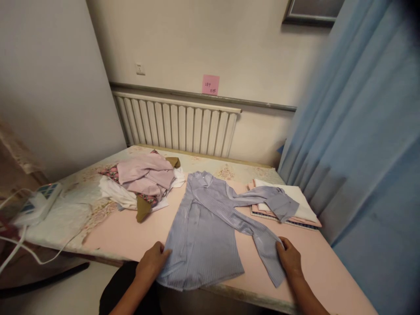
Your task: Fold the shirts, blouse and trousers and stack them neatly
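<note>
One blue-grey striped shirt [206, 236], spread on the table [124, 232], with one sleeve [280, 203] across the folded stack [305, 201]. Left hand [152, 261]: closed, pinching the shirt's lower left edge. Right hand [290, 258]: closed on the other sleeve's [264, 243] edge.

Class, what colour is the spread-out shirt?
The shirt is greyish blue; see the head view.

The pink note [210, 85] on the wall [256, 57] bears two short lines of handwriting [208, 84], too small to read.
</note>
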